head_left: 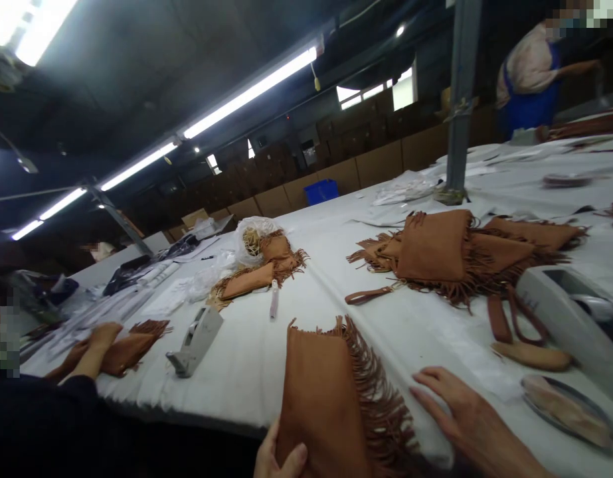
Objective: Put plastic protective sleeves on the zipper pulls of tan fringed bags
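Note:
A brown fringed leather pouch (pixel 319 392) stands tilted at the table's near edge, its long fringe hanging along the right side. My left hand (pixel 281 458) grips its lower left corner, thumb on the front face. Just right of the fringe, my right hand (pixel 463 415) is held with fingers stretched out and holds nothing visible. Beyond it lies a pile of similar fringed pouches (pixel 433 245), with a brown wrist strap (pixel 368 295) beside it. To the right of my right hand is an oval dish (pixel 568 411) with a pale cloth-like thing in it.
Grey tape dispensers stand at right (pixel 580 318) and left (pixel 196 342). More fringed pouches (pixel 271 265) lie by plastic bags mid-table. A co-worker's hand (pixel 104 335) holds a brown fringed piece at left. A person in a blue apron (pixel 530 99) stands far right, past a metal post (pixel 460 99).

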A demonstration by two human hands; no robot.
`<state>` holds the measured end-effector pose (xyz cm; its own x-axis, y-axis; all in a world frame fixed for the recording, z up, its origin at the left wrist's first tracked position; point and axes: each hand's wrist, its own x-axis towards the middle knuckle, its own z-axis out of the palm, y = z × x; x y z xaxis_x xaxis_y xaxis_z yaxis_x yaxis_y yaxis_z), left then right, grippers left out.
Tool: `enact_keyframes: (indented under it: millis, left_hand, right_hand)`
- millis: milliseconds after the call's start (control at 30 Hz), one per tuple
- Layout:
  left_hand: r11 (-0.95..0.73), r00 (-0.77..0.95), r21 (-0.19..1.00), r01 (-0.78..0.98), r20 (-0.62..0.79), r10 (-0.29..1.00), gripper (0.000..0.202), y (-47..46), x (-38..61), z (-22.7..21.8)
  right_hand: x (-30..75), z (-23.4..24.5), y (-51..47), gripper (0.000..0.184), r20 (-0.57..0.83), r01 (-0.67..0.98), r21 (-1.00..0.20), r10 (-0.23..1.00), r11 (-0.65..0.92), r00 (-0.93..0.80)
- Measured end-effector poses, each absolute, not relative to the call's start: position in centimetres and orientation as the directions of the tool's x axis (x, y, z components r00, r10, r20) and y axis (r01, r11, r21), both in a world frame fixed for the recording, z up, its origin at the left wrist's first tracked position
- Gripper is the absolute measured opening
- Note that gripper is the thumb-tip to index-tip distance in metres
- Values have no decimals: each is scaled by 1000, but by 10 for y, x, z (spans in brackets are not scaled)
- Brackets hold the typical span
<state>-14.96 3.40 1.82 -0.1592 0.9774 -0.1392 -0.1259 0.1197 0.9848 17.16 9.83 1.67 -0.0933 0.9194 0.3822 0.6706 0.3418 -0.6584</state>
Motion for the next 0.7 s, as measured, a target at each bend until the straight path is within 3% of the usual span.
enact_keyframes:
  millis: [67,200,300,400,467,600,700]
  left_hand:
    - [92,-158,990,-109,-109,981,68,46,-163,45]
    - [24,-107,999,-32,-28,994,58,93,-200,107]
    - [-111,-321,987,115,143,936,70,148,-236,152]
    - [-191,-542,863,468,451,709,81,207,-257,184]
    - [-181,-467,778,602,527,710,74,237,-246,187]
    - [-297,-105,717,631,458,883,41,269,-164,147]
    - [-365,128,662,655,378,917,48,281,-82,99]
  right_hand:
    - [199,-9,116,34,516,793,-523,856,313,2]
    - [225,-54,122,29,639,878,-306,763,367,-97]
    - [220,-58,111,25,647,897,-241,750,370,-135]
    - [212,-46,103,23,636,912,-235,763,335,-116]
    - [209,-40,101,22,624,916,-244,775,317,-102]
    - [210,-41,98,20,606,916,-249,788,315,-106]
    - [212,-53,98,20,649,918,-234,754,320,-98]
